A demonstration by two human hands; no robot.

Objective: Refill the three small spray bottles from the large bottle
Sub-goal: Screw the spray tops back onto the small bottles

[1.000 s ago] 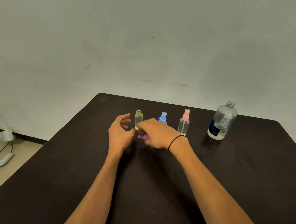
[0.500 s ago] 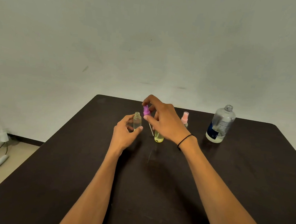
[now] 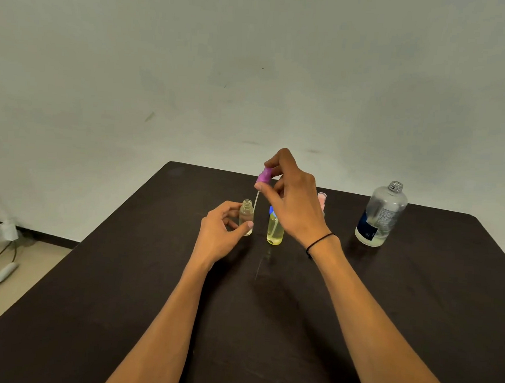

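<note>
An uncapped small clear bottle (image 3: 246, 216) stands on the dark table (image 3: 416, 307), and my left hand (image 3: 220, 231) grips it by its side. Just above it my right hand (image 3: 289, 204) pinches a purple spray cap (image 3: 264, 175) whose thin tube hangs down beside the bottle's mouth. Right of that bottle stands a small bottle (image 3: 274, 231) with a blue cap and yellowish liquid. My right hand hides most of a pink-capped bottle (image 3: 321, 197) behind it. The large clear bottle (image 3: 381, 215), open at the top with a dark label, stands at the far right.
A pale wall rises behind the table's far edge. On the floor at the left lie white plugs and cables (image 3: 0, 251).
My right hand has lifted the purple spray cap from the table up over the uncapped bottle. My left hand has closed round that bottle.
</note>
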